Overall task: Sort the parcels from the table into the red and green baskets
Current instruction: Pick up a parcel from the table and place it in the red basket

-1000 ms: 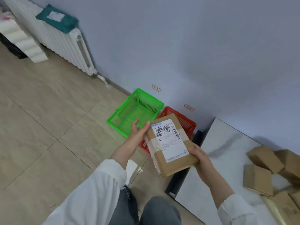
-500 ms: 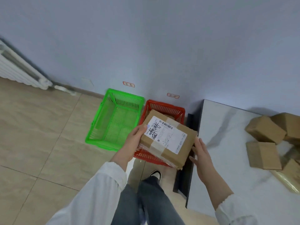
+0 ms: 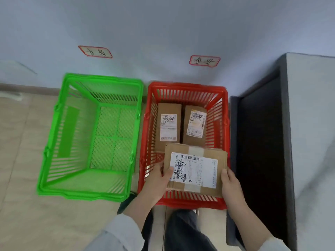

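Observation:
A flat brown cardboard parcel (image 3: 196, 154) with a white shipping label hangs over the near half of the red basket (image 3: 186, 86). My left hand (image 3: 157, 180) grips its left edge with the thumb on the label. My right hand (image 3: 231, 185) holds its right edge with the thumb on top. Two smaller labelled parcels lie side by side on the red basket's floor, the left parcel (image 3: 169, 124) and the right parcel (image 3: 195, 124). The green basket (image 3: 101, 78) stands to the left of the red one and has nothing in it.
Both baskets sit on the tiled floor against a pale wall, with a handwritten label above the green basket (image 3: 95, 51) and one above the red basket (image 3: 204, 61). The table's dark side (image 3: 261, 142) and pale top (image 3: 311, 124) rise at the right. My legs are below.
My view has swung down and closer to the baskets. Both hands have carried the parcel forward and lowered it level over the red basket's near half.

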